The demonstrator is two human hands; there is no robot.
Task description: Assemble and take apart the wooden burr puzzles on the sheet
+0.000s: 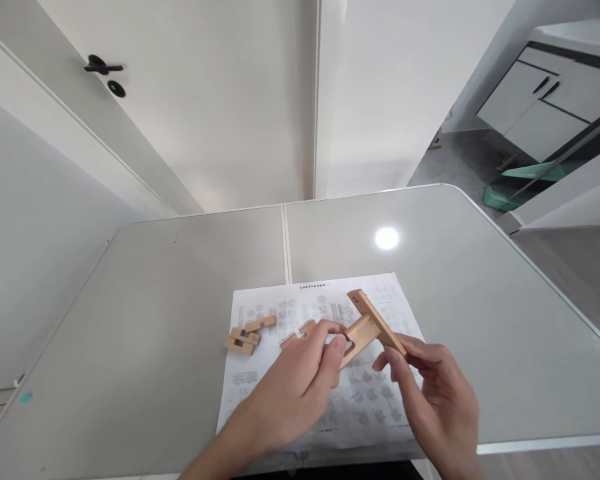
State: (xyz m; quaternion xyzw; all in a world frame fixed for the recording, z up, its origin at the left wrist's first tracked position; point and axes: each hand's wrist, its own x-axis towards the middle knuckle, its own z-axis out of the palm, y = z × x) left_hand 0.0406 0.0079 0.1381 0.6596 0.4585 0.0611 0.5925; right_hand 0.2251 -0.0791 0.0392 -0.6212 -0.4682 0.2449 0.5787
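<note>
My left hand (303, 383) pinches a notched wooden puzzle piece (361, 335) between thumb and fingers, above the printed sheet (263, 393). In my right hand (433, 383) is the lower end of a longer wooden piece (373, 313), marked with a "2" near its top. The two pieces meet crosswise; whether they interlock I cannot tell. Behind my left hand lies another notched piece (307, 328), partly hidden by it. Several small wooden pieces (244, 339) sit close together at the sheet's left edge.
The sheet, printed with small diagrams, lies on a grey folding table (170, 320) with a seam down its middle. A white door (205, 100) with a black handle (103, 67) stands beyond the table. White cabinets (545, 100) and a green object (505, 199) are at the far right.
</note>
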